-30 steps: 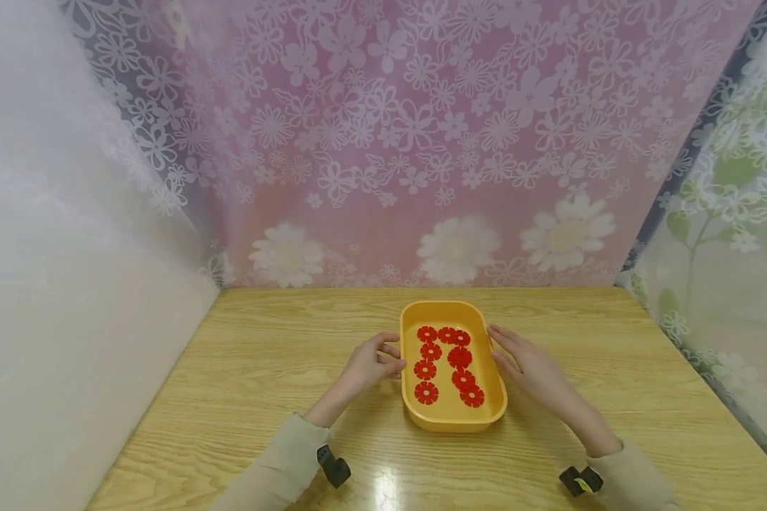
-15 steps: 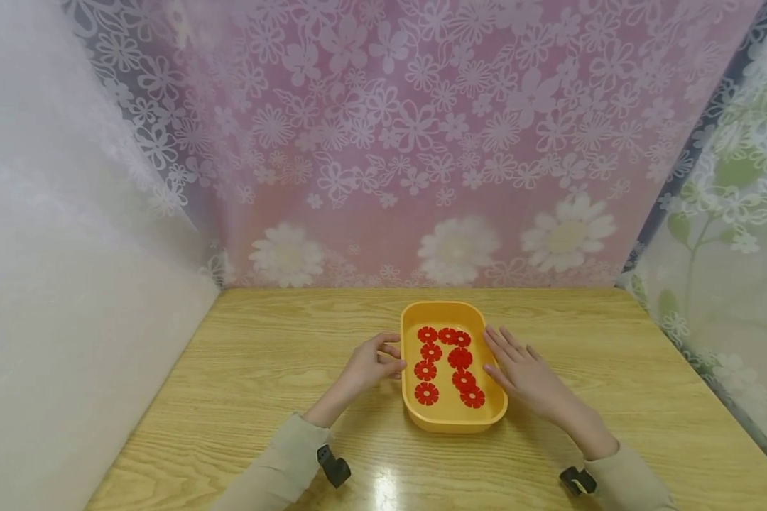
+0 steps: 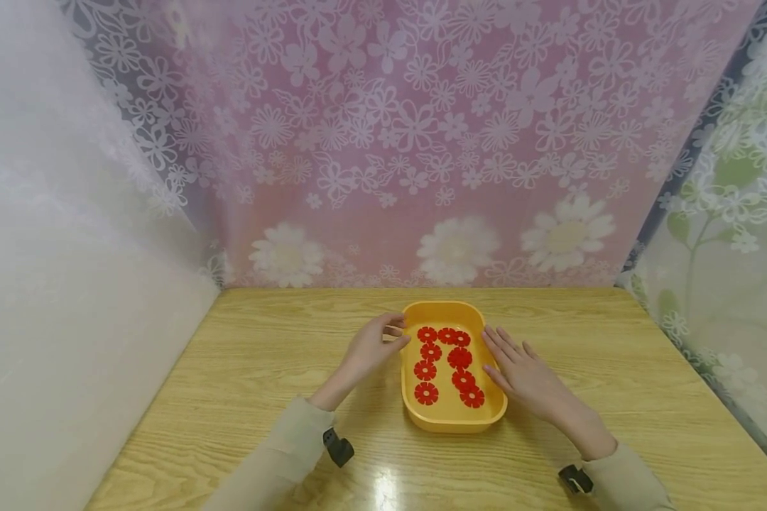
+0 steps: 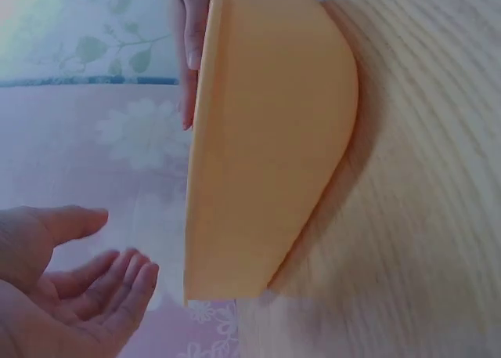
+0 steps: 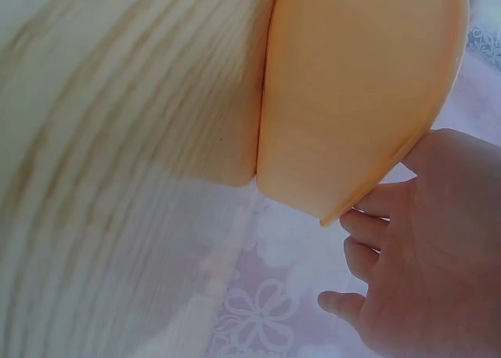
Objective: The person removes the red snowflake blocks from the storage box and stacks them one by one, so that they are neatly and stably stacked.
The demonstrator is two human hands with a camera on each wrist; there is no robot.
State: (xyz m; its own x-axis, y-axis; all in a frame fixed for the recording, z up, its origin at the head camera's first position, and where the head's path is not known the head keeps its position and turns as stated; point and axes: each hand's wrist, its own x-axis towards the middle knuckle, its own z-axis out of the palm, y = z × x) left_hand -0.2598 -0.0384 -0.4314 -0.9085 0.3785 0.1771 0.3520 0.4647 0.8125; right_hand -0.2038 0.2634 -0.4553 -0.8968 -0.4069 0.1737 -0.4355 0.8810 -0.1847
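A yellow rectangular plastic tub with rounded corners stands on the table in the head view. Inside it lie several red notched flower discs, in a left column, a short top row and a right column where some overlap. My left hand hovers at the tub's upper left rim, fingers loosely bent and holding nothing; the left wrist view shows a gap between it and the tub wall. My right hand rests along the right rim with its fingers fairly straight. In the right wrist view its fingertips are at the rim.
The wooden table reaches back to a pink flowered curtain. A pale wall bounds the left side, and a green-and-white flowered panel the right. Black wrist cameras sit by both sleeves.
My left hand has risen from the tub's left side to its upper left rim. My right hand has shifted slightly left onto the right rim. The tub and discs have hardly moved.
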